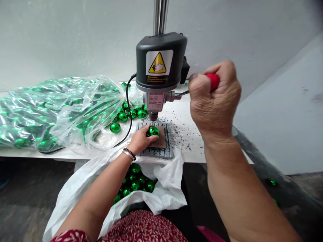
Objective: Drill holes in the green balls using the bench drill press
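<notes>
Noted pale wall (75, 37) behind white table (193, 155). At left, logged clear plastic bag (27, 116) bulging with shiny green balls, plus loose balls (122, 116) beside its gathered neck. Recorded dark-grey drill press (161, 64), warning label facing forward. Below the front edge, observed open white bag (169, 198), containing further balls (135, 185). Under the chuck, noted grey base plate (169, 144) bearing brown board (161, 144). Found left hand (139, 140) clamped on single green ball (154, 129) at the board, directly below the chuck; could not tell bit contact. Found right hand (217, 101) well apart, wrapped around red knob (214, 82) of the press lever. Saw dark shavings (190, 134) scattered rightward.
</notes>
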`<state>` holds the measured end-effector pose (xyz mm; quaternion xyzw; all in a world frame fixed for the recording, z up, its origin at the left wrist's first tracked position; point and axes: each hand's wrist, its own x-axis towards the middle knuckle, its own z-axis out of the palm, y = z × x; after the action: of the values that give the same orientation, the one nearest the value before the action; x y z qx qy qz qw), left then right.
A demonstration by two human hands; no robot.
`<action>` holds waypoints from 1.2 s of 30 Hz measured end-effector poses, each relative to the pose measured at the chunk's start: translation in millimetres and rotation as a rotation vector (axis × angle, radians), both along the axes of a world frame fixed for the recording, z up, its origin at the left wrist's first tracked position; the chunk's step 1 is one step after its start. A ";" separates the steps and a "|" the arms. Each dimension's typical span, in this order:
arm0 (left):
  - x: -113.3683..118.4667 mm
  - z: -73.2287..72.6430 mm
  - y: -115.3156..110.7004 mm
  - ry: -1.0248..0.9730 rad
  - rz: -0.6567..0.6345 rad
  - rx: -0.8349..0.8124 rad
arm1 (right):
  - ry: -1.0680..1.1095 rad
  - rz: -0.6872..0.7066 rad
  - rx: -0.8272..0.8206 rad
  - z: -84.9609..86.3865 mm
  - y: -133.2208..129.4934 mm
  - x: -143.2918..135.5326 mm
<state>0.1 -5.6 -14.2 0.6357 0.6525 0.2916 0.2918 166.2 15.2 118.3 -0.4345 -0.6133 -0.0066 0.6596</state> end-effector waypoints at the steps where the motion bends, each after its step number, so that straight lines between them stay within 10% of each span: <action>1: 2.0 0.4 -0.7 0.015 0.018 0.004 | 0.004 0.001 0.008 -1.2 -0.2 -0.1; 36: 19.0 -0.1 -11.9 0.124 0.132 0.009 | -0.079 0.008 0.040 -14.9 -10.3 5.6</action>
<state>19.1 -17.5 -14.3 0.6093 0.7086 0.2732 0.2280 171.8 4.9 103.4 -0.4182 -0.6402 -0.0333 0.6435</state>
